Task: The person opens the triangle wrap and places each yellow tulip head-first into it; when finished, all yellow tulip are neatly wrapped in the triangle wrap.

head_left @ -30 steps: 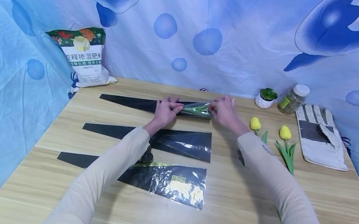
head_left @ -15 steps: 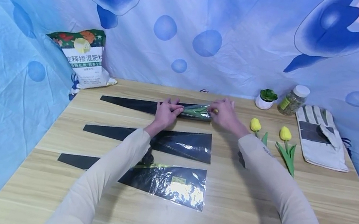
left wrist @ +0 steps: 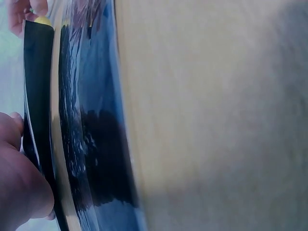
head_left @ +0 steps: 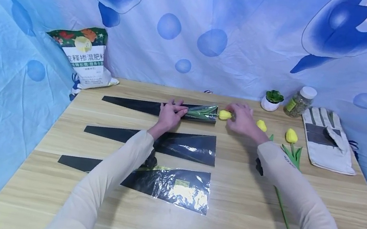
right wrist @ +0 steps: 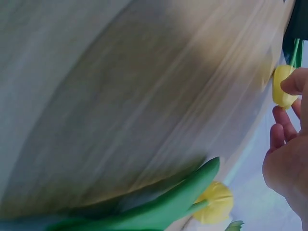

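Note:
In the head view, a black flower sleeve (head_left: 130, 103) with a clear front lies along the back of the table. A yellow tulip (head_left: 225, 115) is partly inside it, its green leaves under the clear film and its bloom just beyond the wide right end. My left hand (head_left: 168, 115) grips the sleeve near its middle, thumb and index finger close together at the stem. At the bloom, my right hand (head_left: 242, 120) has its fingers and thumb around the tip. The right wrist view shows the thumb against the yellow bloom (right wrist: 284, 86).
Two more sleeves, one flat (head_left: 196, 148) and one shiny (head_left: 170, 188), lie nearer me. Yellow tulips (head_left: 291, 136) lie at the right, partly under my right arm. Behind are a small potted plant (head_left: 272, 100), a jar (head_left: 300, 102), gloves (head_left: 326, 139) and a fertilizer bag (head_left: 86, 58).
My right hand has moved right, and the tulip's bloom now shows outside the sleeve's wide end. My left hand has stayed in place on the sleeve.

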A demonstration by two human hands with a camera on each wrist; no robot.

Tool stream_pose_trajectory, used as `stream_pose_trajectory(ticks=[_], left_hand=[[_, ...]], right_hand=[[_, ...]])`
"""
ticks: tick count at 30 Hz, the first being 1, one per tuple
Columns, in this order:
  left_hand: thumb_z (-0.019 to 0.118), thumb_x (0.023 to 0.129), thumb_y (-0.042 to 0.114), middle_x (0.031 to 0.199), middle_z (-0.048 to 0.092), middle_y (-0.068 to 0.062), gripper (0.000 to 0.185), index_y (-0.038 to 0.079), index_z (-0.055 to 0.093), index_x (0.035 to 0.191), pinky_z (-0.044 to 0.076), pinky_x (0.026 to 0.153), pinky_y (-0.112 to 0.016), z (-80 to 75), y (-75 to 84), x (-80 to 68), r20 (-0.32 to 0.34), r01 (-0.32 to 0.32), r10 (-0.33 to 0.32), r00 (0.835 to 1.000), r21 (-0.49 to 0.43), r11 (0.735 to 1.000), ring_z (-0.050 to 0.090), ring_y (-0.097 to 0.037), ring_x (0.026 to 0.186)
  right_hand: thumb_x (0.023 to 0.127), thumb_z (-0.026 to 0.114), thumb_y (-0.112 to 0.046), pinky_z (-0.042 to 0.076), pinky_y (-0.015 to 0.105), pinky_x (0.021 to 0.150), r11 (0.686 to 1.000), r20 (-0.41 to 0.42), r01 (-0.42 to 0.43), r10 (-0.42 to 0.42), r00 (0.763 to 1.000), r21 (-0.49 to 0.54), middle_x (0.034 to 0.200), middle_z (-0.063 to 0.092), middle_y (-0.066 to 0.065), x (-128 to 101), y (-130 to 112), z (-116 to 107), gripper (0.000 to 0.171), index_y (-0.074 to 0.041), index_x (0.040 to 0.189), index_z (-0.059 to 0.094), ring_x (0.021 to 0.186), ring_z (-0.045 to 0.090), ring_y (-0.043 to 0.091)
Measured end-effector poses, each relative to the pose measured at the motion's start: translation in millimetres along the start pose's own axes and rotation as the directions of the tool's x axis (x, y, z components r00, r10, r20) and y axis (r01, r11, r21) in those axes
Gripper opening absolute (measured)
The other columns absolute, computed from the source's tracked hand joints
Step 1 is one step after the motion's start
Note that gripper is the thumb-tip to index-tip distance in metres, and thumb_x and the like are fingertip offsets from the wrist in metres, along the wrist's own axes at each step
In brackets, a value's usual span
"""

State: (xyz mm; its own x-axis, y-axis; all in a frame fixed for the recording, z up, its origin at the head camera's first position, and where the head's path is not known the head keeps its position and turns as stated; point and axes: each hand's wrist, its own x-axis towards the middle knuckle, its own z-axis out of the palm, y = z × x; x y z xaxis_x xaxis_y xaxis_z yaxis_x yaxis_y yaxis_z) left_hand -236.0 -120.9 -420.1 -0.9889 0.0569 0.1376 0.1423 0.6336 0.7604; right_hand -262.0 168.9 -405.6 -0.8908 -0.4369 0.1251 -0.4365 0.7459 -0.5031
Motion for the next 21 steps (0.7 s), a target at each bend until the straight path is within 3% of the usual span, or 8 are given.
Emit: stream_pose_trajectory(ticks=[6, 16, 21], left_hand=[[0.066, 0.098, 0.017, 0.142, 0.055, -0.008, 0.021, 0.007, 0.075, 0.115, -0.002, 0.118, -0.057, -0.4, -1.1, 0.3, -0.003, -0.001, 0.001, 1.0, -0.004, 1.0, 0.026, -0.035, 0.147], [0.067, 0.098, 0.018, 0.142, 0.056, -0.006, 0.021, 0.008, 0.075, 0.115, -0.001, 0.118, -0.057, -0.8, -1.5, 0.2, -0.009, 0.008, -0.008, 1.0, 0.007, 1.0, 0.026, -0.035, 0.147], [0.067, 0.098, 0.018, 0.143, 0.055, -0.006, 0.021, 0.008, 0.075, 0.114, -0.003, 0.118, -0.056, -1.2, -2.3, 0.2, -0.009, 0.013, -0.013, 1.0, 0.005, 1.0, 0.026, -0.035, 0.147]], right_hand=[[0.084, 0.066, 0.0, 0.03, 0.052, 0.095, 1.0, -0.001, 0.015, -0.015, 1.0, 0.015, 0.11, 0.063, 0.015, -2.7, 3.1, -1.0, 0.039, -0.003, 0.123, 0.06, 0.103, 0.05, 0.035], [0.088, 0.066, -0.001, 0.031, 0.054, 0.1, 0.997, -0.043, 0.054, -0.051, 0.998, 0.054, 0.114, 0.066, 0.019, -2.1, 2.8, 0.6, 0.037, 0.0, 0.124, 0.061, 0.103, 0.058, 0.035], [0.087, 0.068, 0.002, 0.05, 0.047, 0.091, 0.988, -0.069, 0.064, -0.055, 0.996, 0.139, 0.11, 0.068, 0.018, -2.6, -1.9, 4.1, 0.037, 0.0, 0.124, 0.063, 0.097, 0.063, 0.032]])
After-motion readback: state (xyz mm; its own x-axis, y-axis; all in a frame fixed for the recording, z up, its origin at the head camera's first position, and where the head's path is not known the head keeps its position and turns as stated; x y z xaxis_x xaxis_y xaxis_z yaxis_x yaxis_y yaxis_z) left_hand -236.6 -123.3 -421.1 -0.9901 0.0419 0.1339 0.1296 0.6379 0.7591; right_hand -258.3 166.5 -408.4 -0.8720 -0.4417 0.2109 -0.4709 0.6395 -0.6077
